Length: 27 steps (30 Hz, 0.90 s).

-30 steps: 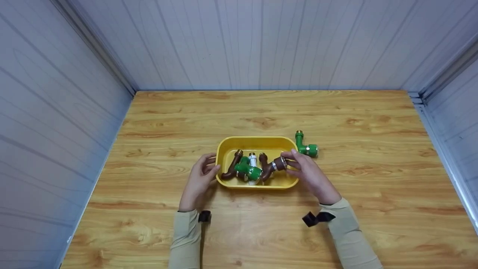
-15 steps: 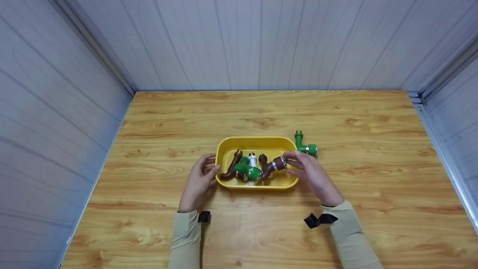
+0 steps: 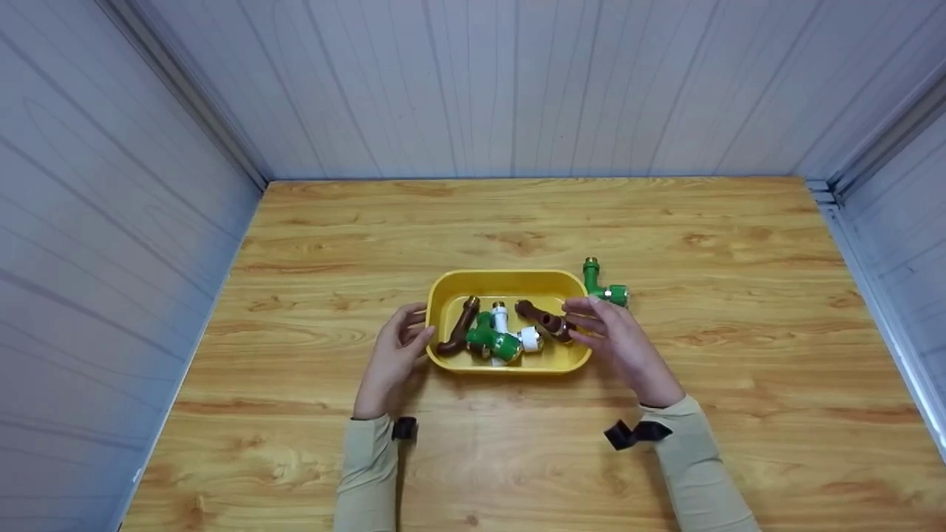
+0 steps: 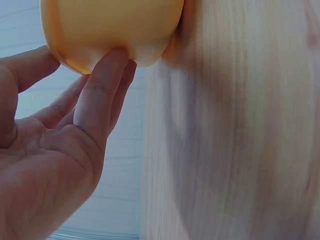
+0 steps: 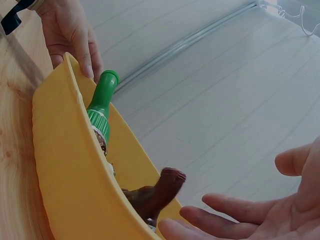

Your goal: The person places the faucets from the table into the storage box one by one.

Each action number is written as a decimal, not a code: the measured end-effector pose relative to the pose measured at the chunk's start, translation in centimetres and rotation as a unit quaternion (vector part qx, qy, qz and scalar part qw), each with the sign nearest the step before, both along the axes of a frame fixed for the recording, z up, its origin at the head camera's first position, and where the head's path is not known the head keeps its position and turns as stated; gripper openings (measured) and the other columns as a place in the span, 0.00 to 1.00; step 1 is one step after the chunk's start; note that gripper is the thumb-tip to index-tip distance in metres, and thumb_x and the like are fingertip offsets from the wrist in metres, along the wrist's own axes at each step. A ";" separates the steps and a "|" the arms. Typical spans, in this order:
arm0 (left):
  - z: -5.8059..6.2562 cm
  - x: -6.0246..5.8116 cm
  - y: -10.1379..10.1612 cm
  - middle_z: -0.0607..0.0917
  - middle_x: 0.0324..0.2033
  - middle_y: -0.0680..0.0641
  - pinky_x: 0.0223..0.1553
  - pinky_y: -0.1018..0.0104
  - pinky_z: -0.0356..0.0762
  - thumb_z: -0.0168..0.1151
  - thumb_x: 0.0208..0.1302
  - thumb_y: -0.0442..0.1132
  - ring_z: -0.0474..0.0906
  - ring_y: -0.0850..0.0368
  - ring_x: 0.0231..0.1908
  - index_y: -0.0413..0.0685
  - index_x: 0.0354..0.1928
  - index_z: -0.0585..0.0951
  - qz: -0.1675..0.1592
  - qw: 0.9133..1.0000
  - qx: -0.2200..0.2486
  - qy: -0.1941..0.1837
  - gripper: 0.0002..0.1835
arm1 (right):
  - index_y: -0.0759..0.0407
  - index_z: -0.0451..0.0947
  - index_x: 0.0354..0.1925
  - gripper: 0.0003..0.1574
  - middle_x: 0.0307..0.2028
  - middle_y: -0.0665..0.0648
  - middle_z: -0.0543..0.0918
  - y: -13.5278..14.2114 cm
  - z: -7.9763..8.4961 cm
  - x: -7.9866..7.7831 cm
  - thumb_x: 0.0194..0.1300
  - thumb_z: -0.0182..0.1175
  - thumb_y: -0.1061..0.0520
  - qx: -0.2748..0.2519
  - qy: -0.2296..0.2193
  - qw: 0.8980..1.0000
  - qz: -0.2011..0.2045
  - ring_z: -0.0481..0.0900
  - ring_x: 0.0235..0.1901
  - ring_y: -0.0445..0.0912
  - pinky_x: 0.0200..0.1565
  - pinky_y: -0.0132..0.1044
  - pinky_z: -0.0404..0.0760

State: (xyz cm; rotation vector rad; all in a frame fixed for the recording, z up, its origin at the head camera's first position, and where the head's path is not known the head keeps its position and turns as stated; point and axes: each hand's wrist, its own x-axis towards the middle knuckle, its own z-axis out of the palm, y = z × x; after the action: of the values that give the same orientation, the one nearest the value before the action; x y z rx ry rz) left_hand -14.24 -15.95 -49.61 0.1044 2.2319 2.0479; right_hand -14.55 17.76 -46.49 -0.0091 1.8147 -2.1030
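Note:
A yellow plastic tub (image 3: 510, 372) holds several garden taps. In the head view a green tap (image 3: 494, 341) lies on top of a white tap (image 3: 500, 318), beside a brown tap (image 3: 462, 325). Another brown tap (image 3: 545, 319) is at the tub's right end, its spout rising towards the rim in the right wrist view. My left hand (image 3: 393, 360) holds the tub's left end, thumb at the rim and fingers against the outer wall. Over the right end, my right hand (image 3: 624, 347) has its fingers extended and apart, close to that brown tap, gripping nothing.
A green tap (image 3: 606, 290) lies on the wooden table (image 3: 473, 229), just outside the tub's right end. Pale panel walls (image 3: 473, 89) stand behind the table and at both sides. Black straps (image 3: 637, 434) circle the wrists.
My right hand has let go of the right brown tap and shifted slightly right. That tap has turned over and dropped into the tub, uncovering the white tap's handle. My left hand stays put.

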 end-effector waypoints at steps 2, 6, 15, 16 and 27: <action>0.0 0.0 0.0 0.73 0.54 0.25 0.50 0.45 0.75 0.57 0.66 0.27 0.72 0.29 0.51 0.26 0.61 0.67 0.000 1.000 -0.002 0.003 0.23 | 0.73 0.62 0.63 0.35 0.62 0.68 0.67 0.0 0.0 0.0 0.77 0.38 0.43 0.000 -0.001 1.000 0.000 0.66 0.62 0.60 0.61 0.50 0.68; 0.1 0.0 0.0 0.73 0.54 0.25 0.49 0.50 0.76 0.57 0.66 0.27 0.72 0.28 0.51 0.26 0.61 0.67 -0.003 1.000 -0.005 0.006 0.23 | 0.73 0.62 0.63 0.34 0.62 0.68 0.68 0.0 0.0 0.0 0.78 0.38 0.45 -0.007 0.002 1.000 -0.001 0.67 0.61 0.58 0.61 0.51 0.67; 0.2 -0.1 0.1 0.73 0.54 0.26 0.48 0.60 0.77 0.57 0.66 0.27 0.72 0.29 0.52 0.26 0.61 0.67 -0.001 1.000 -0.006 0.001 0.23 | 0.75 0.60 0.63 0.35 0.61 0.70 0.68 0.1 0.0 -0.1 0.77 0.39 0.45 -0.016 0.002 1.000 -0.004 0.66 0.61 0.61 0.61 0.51 0.67; 0.1 -0.1 0.1 0.73 0.54 0.26 0.48 0.60 0.77 0.57 0.66 0.27 0.72 0.29 0.52 0.26 0.61 0.67 -0.001 1.000 -0.007 0.002 0.23 | 0.74 0.61 0.63 0.35 0.61 0.70 0.68 0.1 0.0 -0.1 0.77 0.39 0.45 -0.018 0.002 1.000 -0.004 0.66 0.61 0.61 0.61 0.51 0.67; -2.7 -1.0 -0.4 0.74 0.55 0.28 0.49 0.58 0.76 0.58 0.66 0.28 0.73 0.32 0.52 0.30 0.61 0.68 0.009 1.000 -0.006 0.006 0.23 | 0.73 0.61 0.63 0.36 0.61 0.70 0.67 0.5 0.1 0.2 0.76 0.42 0.43 -0.028 0.008 1.000 0.004 0.63 0.62 0.65 0.61 0.52 0.67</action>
State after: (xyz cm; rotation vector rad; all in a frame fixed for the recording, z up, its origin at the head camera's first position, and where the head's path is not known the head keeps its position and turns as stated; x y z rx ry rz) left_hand -15.21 -16.40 -52.27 0.0958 2.2595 2.0490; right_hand -14.32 18.26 -46.37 -0.0482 1.7608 -2.1546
